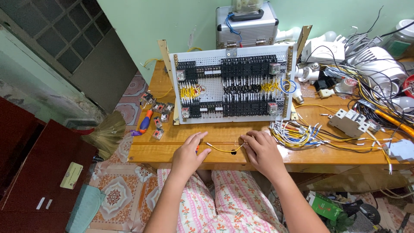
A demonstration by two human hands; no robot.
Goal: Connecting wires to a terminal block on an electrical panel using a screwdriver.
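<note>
Two hands meet at the near edge of the wooden tabletop, a short yellow wire strung between them. My left hand pinches the wire's left end between thumb and forefinger; a trace of red under the fingers may be a tool, though I cannot make it out. My right hand curls over the right end, fingers closed on it — the exact grip is hidden under the knuckles. The wire sags in a shallow arc over a dark hole in the tabletop. I judge it light, thin and pliable, with slick insulation; it is best taken near its ends, where the metal tips give purchase, since a pull at mid-span would only bend it.

Far of the hands stands a white perforated wiring board packed with black terminal blocks. To the right lies a loose bundle of wires — individual strands cannot be told apart. A screwdriver rests at far left.
</note>
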